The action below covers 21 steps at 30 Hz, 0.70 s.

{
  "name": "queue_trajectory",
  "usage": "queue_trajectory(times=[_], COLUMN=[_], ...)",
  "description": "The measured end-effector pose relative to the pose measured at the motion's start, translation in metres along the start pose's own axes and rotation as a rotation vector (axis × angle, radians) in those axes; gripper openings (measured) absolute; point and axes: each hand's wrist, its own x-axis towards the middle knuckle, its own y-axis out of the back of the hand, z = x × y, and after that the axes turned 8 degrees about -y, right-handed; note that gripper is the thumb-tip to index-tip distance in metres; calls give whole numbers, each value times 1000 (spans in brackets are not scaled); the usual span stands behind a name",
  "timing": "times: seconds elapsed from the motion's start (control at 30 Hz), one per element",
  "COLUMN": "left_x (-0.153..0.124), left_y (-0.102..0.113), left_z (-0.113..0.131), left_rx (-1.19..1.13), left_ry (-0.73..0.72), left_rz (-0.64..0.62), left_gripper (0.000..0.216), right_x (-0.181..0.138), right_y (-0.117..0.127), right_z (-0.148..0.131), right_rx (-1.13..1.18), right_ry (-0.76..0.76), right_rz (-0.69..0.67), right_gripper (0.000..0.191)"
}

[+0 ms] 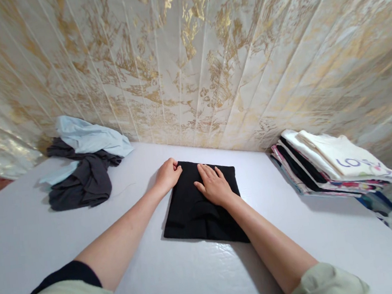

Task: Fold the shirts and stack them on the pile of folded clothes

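Note:
A folded black garment (197,213) lies flat on the white table (163,284), near the wall. My right hand (214,184) rests flat on its upper middle, fingers stretched out. My left hand (167,174) is at the garment's far left corner, fingers curled and pinching the cloth edge. Both forearms reach forward over the table.
A loose heap of dark grey and light blue clothes (84,165) sits at the back left. A stack of folded clothes (330,164) lies at the right edge, a white printed one on top. A gold-patterned wall (207,60) runs behind the table.

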Motion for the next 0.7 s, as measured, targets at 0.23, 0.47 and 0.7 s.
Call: queue_trajectory(times=[0.23,0.47,0.7], left_x=[3,7,9], left_y=[6,7,8], left_z=[1,-3,-7], left_rx=[-46,9,28], left_ry=[1,6,-14], left_rz=[-51,-49,-51], left_gripper=[10,14,22], right_x=[5,1,3], right_y=[24,11,16], right_z=[-2,-22,-32], right_rx=[59,-13,-42], right_ry=[-24,92,63], right_rz=[-75,-92,-192], right_gripper=[60,61,63])
